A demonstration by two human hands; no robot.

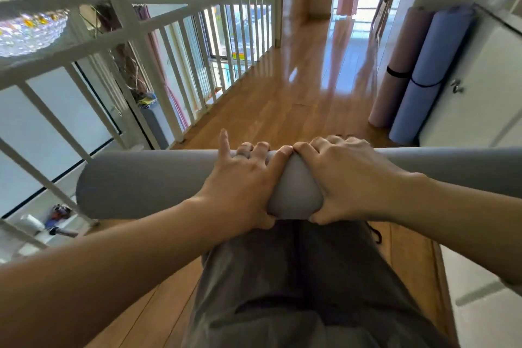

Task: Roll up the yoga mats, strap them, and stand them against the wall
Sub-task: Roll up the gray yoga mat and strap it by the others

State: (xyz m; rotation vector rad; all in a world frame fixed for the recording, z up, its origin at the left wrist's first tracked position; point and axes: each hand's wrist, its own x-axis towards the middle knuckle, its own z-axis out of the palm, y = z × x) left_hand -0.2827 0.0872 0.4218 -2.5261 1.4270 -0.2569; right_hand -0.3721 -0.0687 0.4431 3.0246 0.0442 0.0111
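Wood floor (282, 99) w/ white railing (175, 65) on left. Far right, 2 rolled, strapped mats, pink mat (395, 65) & blue mat (432, 65), stand upright against white cabinet (485, 70). Near, rolled grey mat (135, 183) is level across grey trousers (296, 277). Left hand (240, 181) & right hand (347, 178) grip its middle, fingers curled over, left index raised.

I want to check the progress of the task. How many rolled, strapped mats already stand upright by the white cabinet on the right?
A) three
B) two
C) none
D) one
B: a pink mat and a blue mat, both strapped, stand there; the left hand and right hand hold the grey mat.
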